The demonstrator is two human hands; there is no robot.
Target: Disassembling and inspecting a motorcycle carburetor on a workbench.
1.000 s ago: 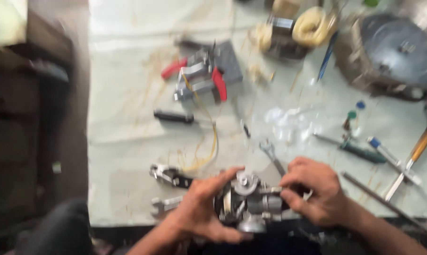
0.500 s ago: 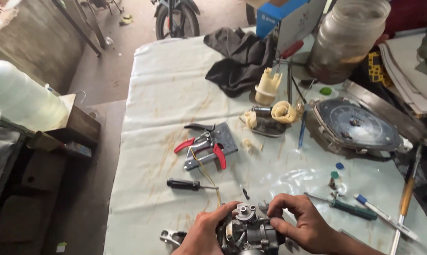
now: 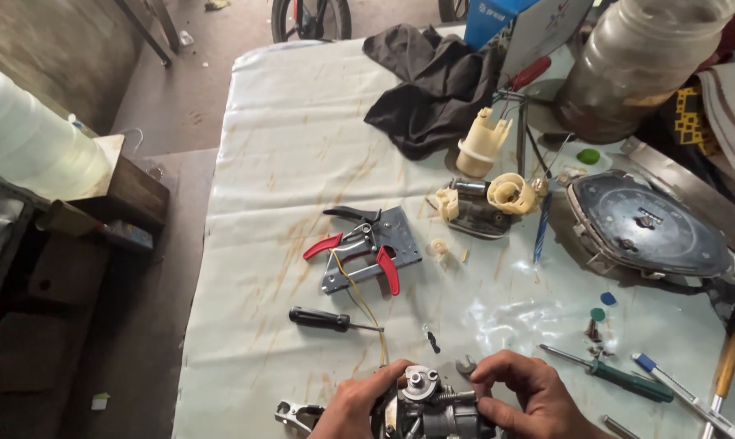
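Both my hands are at the table's near edge around a grey metal carburettor-like part (image 3: pixel 428 402). My left hand (image 3: pixel 353 406) grips its left side. My right hand (image 3: pixel 523 396) holds its right side, with fingers pinched near a small spring and screw. A small open spanner (image 3: pixel 466 365) lies just beyond the part. To the left of my left hand, a metal clamp-like tool (image 3: pixel 296 415) pokes out. The lower half of the part is cut off by the frame's edge.
On the stained white table sheet (image 3: pixel 278 162) lie a black-handled screwdriver (image 3: pixel 328 320), red-handled pliers on a grey plate (image 3: pixel 366 250), a green-handled screwdriver (image 3: pixel 619 375), a round speedometer housing (image 3: pixel 652 228), a dark cloth (image 3: pixel 432 81), cream plastic parts (image 3: pixel 483 145) and a large jar (image 3: pixel 639 57).
The camera has tilted up, showing more of the far table and the floor beyond. My hands stay on the metal part, now at the bottom of the frame.
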